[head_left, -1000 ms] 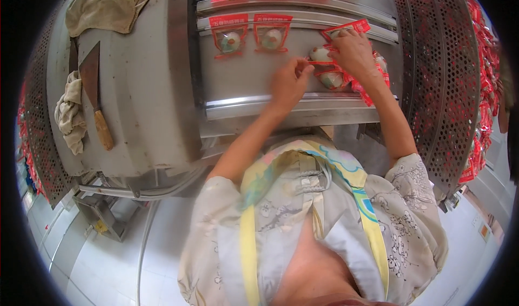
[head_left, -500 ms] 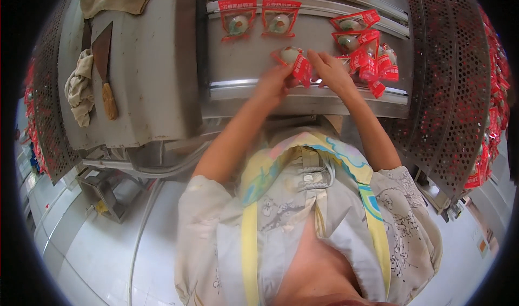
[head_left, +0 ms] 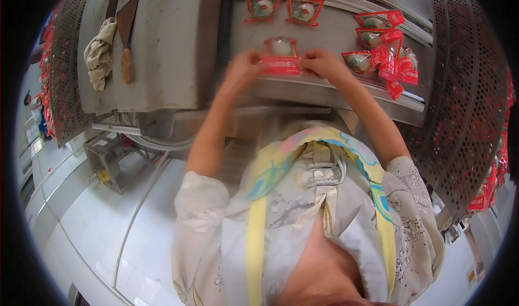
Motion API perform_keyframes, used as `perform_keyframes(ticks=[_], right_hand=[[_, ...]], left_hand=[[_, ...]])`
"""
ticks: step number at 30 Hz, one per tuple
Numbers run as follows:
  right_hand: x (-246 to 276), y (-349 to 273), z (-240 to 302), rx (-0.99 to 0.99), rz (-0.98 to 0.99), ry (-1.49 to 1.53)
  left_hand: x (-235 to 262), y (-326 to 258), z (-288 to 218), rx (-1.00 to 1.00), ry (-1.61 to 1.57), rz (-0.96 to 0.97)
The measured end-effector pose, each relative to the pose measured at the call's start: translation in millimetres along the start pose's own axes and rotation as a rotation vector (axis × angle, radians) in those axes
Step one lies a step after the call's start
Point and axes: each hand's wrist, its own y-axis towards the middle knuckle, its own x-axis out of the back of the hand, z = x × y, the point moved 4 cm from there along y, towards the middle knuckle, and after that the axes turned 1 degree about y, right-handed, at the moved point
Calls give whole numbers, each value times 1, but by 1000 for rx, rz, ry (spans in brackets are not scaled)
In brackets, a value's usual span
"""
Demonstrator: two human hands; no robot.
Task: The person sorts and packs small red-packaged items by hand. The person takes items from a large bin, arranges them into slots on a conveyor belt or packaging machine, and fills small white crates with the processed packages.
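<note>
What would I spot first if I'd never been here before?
Probably the bright red and clear packet near the top middle, with a pale, round thing inside, held between the left hand and right hand. To its right lies a jumble of similar packets. Far over on the left, a wooden-handled scraper lies beside a crumpled cloth.

The left hand, blurred, and the right hand face each other in the upper centre, both pinching; the left forearm and right forearm spread downward and outward.
</note>
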Motion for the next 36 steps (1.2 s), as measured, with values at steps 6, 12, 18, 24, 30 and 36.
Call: perform_keyframes(ticks=[6, 12, 18, 24, 30, 36], right_hand=[[-28, 32, 19, 294, -223, -511], [-36, 33, 18, 258, -293, -525], [-29, 48, 12, 173, -44, -464], [-30, 50, 12, 230, -120, -502], [-10, 4, 31, 388, -312, -580], [99, -89, 48, 541, -895, -1156]], left_hand=[[19, -10, 1, -110, 448, -370], [20, -10, -1, -142, 488, -444], [24, -7, -2, -11, 281, -360], [21, -6, -7, 109, 514, -325], [16, -49, -31, -437, 369, -571], [2, -57, -19, -495, 531, -396]])
